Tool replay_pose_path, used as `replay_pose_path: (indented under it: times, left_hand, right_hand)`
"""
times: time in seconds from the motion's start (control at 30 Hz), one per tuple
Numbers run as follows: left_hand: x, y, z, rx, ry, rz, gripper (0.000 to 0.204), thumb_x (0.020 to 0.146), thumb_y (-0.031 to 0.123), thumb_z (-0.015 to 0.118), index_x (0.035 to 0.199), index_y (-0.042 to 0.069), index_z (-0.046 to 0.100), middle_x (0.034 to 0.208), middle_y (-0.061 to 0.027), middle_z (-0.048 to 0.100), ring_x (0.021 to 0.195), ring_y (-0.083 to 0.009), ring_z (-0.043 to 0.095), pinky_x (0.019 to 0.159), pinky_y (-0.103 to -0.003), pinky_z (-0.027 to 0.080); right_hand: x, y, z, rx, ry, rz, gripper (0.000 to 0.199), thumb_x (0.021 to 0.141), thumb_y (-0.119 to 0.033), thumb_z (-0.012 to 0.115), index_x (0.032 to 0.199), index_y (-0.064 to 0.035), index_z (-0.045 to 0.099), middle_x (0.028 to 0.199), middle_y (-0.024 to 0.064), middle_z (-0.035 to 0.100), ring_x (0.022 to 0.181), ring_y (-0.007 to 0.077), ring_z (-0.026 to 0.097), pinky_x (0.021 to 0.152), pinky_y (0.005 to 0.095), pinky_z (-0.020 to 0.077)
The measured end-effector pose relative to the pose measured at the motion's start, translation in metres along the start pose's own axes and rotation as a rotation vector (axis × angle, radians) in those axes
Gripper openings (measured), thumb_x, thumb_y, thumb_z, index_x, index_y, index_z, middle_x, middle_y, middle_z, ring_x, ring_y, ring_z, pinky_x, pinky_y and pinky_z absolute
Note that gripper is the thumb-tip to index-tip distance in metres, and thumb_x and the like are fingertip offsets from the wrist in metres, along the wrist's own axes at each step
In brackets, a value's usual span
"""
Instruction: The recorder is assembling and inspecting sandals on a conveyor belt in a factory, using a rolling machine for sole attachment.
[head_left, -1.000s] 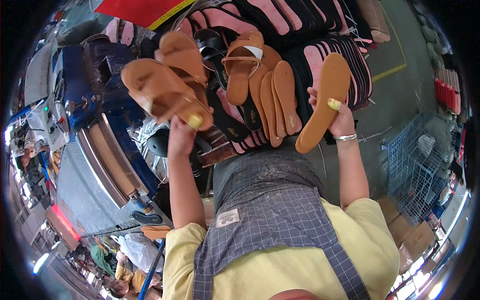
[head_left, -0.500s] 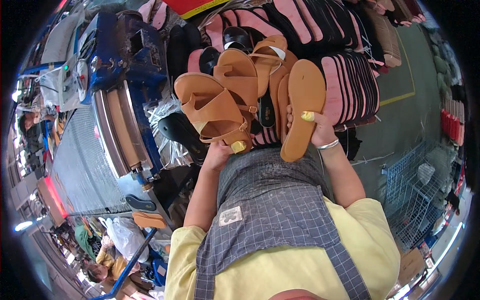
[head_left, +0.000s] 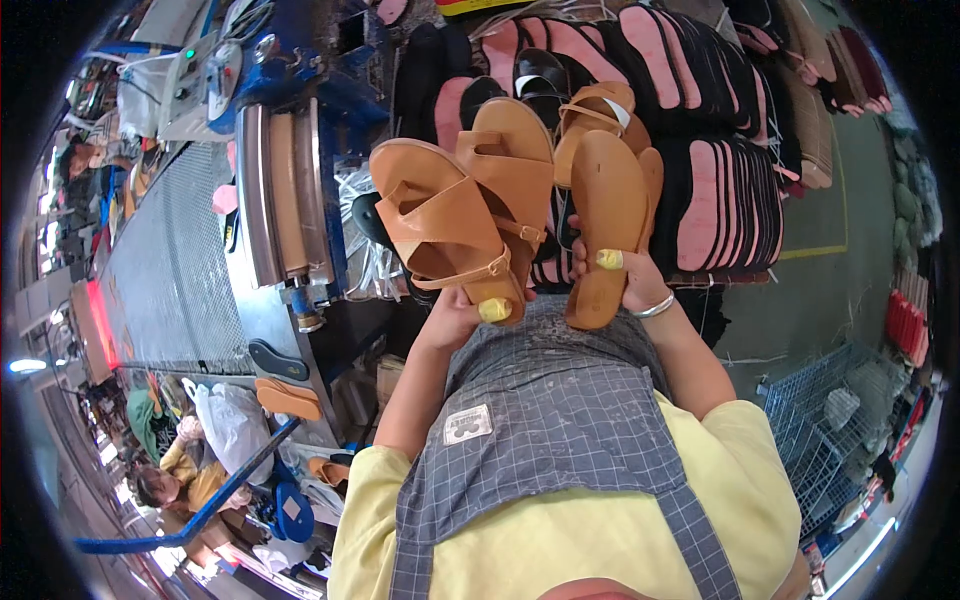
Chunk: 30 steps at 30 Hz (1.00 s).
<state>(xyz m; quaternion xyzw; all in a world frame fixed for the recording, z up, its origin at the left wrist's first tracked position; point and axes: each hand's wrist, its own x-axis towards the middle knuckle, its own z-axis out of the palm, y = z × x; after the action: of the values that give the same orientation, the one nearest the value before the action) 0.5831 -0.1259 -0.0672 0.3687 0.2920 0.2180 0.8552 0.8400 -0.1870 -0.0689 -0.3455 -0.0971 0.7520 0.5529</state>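
My left hand [head_left: 456, 318], its thumb wrapped in yellow tape, grips a pair of tan sandals [head_left: 440, 225] by their heel ends. They show crossed straps and a small ankle buckle. My right hand [head_left: 645, 284], also with a taped thumb and a bracelet at the wrist, is closed round flat tan soles [head_left: 606, 200]. One sole faces up, and at least one more shows behind it. Some of the right fingers are hidden behind the soles. Just beyond, another tan sandal [head_left: 598, 98] and a black sandal [head_left: 540, 75] lie on the pile.
Stacks of pink-and-black soles [head_left: 725, 205] stand ahead and to the right. At left are a blue machine [head_left: 300, 60] and a mesh conveyor [head_left: 170, 270], with loose soles [head_left: 285, 398] at its near end. A wire cage [head_left: 830, 430] stands right; another person [head_left: 180, 485] is lower left.
The view has turned, so the surroundings appear shifted. The sandals and the soles have moved slightly apart. The upper sole in my right hand is tilted differently, with more of another showing behind it.
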Motion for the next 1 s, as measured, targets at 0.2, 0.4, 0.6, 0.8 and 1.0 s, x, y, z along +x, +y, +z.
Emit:
replay_pose_path:
  times: [0.2, 0.4, 0.6, 0.8, 1.0]
  left_hand:
    - [-0.096, 0.049, -0.003, -0.126, 0.104, 0.123, 0.083, 0.070, 0.038, 0.074, 0.135, 0.003, 0.036, 0.121, -0.0288, 0.051, 0.092, -0.0426, 0.062, 0.075, -0.050, 0.053]
    - [-0.184, 0.101, -0.049, 0.092, 0.468, 0.413, 0.070, 0.070, 0.031, 0.076, 0.128, 0.004, 0.047, 0.121, -0.0265, 0.051, 0.087, -0.0380, 0.063, 0.072, -0.046, 0.054]
    - [-0.225, 0.135, -0.136, 0.084, 0.667, 0.582, 0.055, 0.073, 0.020, 0.074, 0.117, 0.000, 0.049, 0.107, -0.0130, 0.059, 0.091, -0.0277, 0.063, 0.082, -0.042, 0.052]
    - [-0.250, 0.154, -0.228, 0.061, 0.593, 0.576, 0.057, 0.071, 0.020, 0.075, 0.118, 0.002, 0.049, 0.108, -0.0140, 0.058, 0.096, -0.0289, 0.061, 0.084, -0.045, 0.051]
    - [-0.257, 0.173, -0.297, 0.215, 0.499, 0.454, 0.087, 0.064, 0.029, 0.078, 0.136, 0.004, 0.037, 0.130, -0.0228, 0.048, 0.096, -0.0328, 0.061, 0.084, -0.045, 0.051]
  right_hand:
    - [0.016, -0.010, 0.023, 0.008, -0.209, 0.030, 0.058, 0.079, -0.023, 0.063, 0.127, 0.0028, 0.043, 0.085, 0.0053, 0.052, 0.075, 0.0155, 0.052, 0.074, 0.0331, 0.0469]
    - [0.054, -0.006, 0.065, 0.181, -0.332, 0.167, 0.048, 0.084, -0.021, 0.061, 0.124, 0.0011, 0.044, 0.084, 0.0045, 0.050, 0.074, 0.0160, 0.053, 0.074, 0.0329, 0.0469]
    - [0.075, 0.004, 0.130, -0.031, -0.373, 0.049, 0.053, 0.083, -0.037, 0.061, 0.120, -0.0021, 0.045, 0.081, 0.0028, 0.046, 0.070, 0.0153, 0.048, 0.071, 0.0316, 0.0423]
    - [0.088, 0.038, 0.170, -0.111, -0.201, -0.143, 0.049, 0.088, -0.035, 0.057, 0.121, 0.0000, 0.046, 0.091, 0.0079, 0.055, 0.079, 0.0199, 0.055, 0.076, 0.0348, 0.0469]
    - [0.041, 0.016, 0.150, -0.306, 0.379, -0.652, 0.038, 0.089, -0.017, 0.059, 0.121, 0.0018, 0.049, 0.098, 0.0152, 0.062, 0.083, 0.0266, 0.064, 0.074, 0.0359, 0.0532]
